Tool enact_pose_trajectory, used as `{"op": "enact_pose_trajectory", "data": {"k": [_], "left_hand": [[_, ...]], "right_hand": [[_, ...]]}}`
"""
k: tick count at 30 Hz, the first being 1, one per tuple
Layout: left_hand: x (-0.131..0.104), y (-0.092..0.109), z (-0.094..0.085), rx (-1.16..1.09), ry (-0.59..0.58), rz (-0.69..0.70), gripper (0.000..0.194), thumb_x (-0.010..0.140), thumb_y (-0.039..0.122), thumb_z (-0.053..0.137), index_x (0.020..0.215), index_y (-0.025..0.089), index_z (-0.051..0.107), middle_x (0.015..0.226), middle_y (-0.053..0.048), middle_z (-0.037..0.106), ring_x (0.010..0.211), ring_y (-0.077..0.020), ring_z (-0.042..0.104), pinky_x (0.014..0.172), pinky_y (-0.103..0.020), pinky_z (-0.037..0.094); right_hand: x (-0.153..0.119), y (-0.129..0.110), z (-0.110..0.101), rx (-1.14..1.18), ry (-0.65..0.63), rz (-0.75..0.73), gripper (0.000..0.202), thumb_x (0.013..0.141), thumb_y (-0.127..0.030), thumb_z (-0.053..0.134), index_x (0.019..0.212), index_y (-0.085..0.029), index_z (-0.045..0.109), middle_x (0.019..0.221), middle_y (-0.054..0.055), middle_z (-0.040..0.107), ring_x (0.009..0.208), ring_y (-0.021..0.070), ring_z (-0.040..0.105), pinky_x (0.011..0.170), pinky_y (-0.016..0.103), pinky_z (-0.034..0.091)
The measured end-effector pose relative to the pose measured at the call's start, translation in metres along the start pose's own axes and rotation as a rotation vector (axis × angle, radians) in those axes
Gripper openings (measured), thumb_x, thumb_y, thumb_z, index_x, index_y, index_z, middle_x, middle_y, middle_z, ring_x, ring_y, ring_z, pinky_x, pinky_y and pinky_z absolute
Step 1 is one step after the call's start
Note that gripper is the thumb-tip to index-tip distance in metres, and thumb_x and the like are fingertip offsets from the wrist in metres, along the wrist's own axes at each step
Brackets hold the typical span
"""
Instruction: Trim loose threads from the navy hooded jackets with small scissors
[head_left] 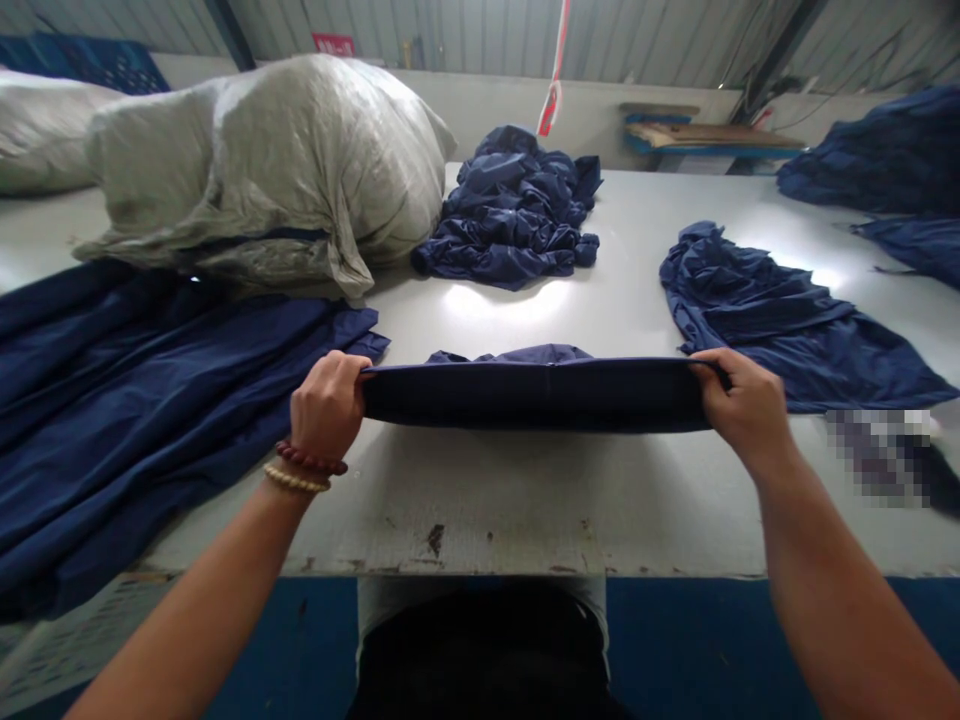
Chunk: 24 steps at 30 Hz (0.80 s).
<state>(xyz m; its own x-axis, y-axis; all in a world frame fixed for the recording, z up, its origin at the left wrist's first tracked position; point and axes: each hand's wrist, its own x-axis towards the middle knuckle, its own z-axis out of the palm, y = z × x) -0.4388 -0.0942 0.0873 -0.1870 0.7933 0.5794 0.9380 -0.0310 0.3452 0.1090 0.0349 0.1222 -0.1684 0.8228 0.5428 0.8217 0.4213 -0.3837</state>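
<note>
A navy blue garment (540,395) is stretched sideways by its straight, band-like edge above the white table. My left hand (330,405), with two bead bracelets on the wrist, is closed on the left end of that edge. At the opposite end, my right hand (742,400) grips the garment between thumb and fingers. Behind the band a little crumpled cloth of the same colour shows; the rest of the garment is hidden.
Navy fabric (150,390) lies spread at the left, beside a big pale woven sack (300,160). A crumpled navy pile (521,210) sits at the back of the table (487,490). Another navy piece (795,310) lies right, with a larger heap (885,150) beyond. A red-white strip (553,90) hangs above.
</note>
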Motion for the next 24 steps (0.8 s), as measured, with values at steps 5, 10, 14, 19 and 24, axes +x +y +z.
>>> {"op": "enact_pose_trajectory", "data": {"k": [5, 10, 14, 19, 24], "left_hand": [[-0.014, -0.013, 0.023, -0.009, -0.191, -0.052, 0.027, 0.101, 0.044, 0.057, 0.1, 0.022, 0.073, 0.104, -0.01, 0.069, 0.095, -0.0285, 0.065, 0.087, -0.037, 0.049], [-0.046, 0.003, 0.024, -0.314, -0.357, -0.283, 0.031, 0.098, 0.051, 0.063, 0.093, 0.024, 0.076, 0.093, -0.005, 0.073, 0.087, -0.0249, 0.066, 0.08, -0.033, 0.048], [-0.05, 0.011, 0.017, -0.904, -0.526, -0.677, 0.04, 0.089, 0.06, 0.073, 0.09, 0.02, 0.077, 0.089, -0.004, 0.076, 0.082, -0.0219, 0.067, 0.075, -0.03, 0.052], [-0.039, 0.01, 0.023, -1.185, -0.475, -1.138, 0.035, 0.08, 0.044, 0.087, 0.101, 0.017, 0.079, 0.103, -0.007, 0.082, 0.08, -0.0189, 0.074, 0.072, -0.027, 0.061], [-0.033, 0.012, 0.036, -1.235, -0.506, -1.317, 0.021, 0.081, 0.027, 0.083, 0.098, 0.015, 0.079, 0.091, -0.009, 0.083, 0.069, -0.0209, 0.076, 0.065, -0.03, 0.064]], "right_hand": [[-0.026, 0.013, 0.018, 0.014, -0.167, 0.116, 0.033, 0.096, -0.049, 0.064, 0.102, -0.022, 0.081, 0.094, 0.01, 0.081, 0.088, 0.0299, 0.074, 0.081, 0.039, 0.053], [-0.094, 0.022, 0.037, 0.07, -0.29, 0.312, 0.039, 0.093, -0.059, 0.066, 0.1, -0.025, 0.084, 0.092, 0.005, 0.082, 0.084, 0.0282, 0.074, 0.073, 0.035, 0.051], [-0.122, 0.026, 0.028, 0.397, -0.331, 0.574, 0.034, 0.084, -0.06, 0.079, 0.095, -0.028, 0.084, 0.091, 0.003, 0.083, 0.082, 0.0267, 0.075, 0.071, 0.033, 0.056], [-0.113, 0.036, 0.033, 0.936, -0.268, 0.988, 0.02, 0.074, -0.04, 0.088, 0.086, -0.025, 0.082, 0.087, 0.001, 0.083, 0.071, 0.0209, 0.075, 0.064, 0.027, 0.06], [-0.105, 0.049, 0.045, 1.066, -0.438, 1.16, 0.02, 0.083, -0.034, 0.078, 0.095, -0.019, 0.083, 0.093, 0.007, 0.085, 0.073, 0.0243, 0.08, 0.067, 0.031, 0.067]]}}
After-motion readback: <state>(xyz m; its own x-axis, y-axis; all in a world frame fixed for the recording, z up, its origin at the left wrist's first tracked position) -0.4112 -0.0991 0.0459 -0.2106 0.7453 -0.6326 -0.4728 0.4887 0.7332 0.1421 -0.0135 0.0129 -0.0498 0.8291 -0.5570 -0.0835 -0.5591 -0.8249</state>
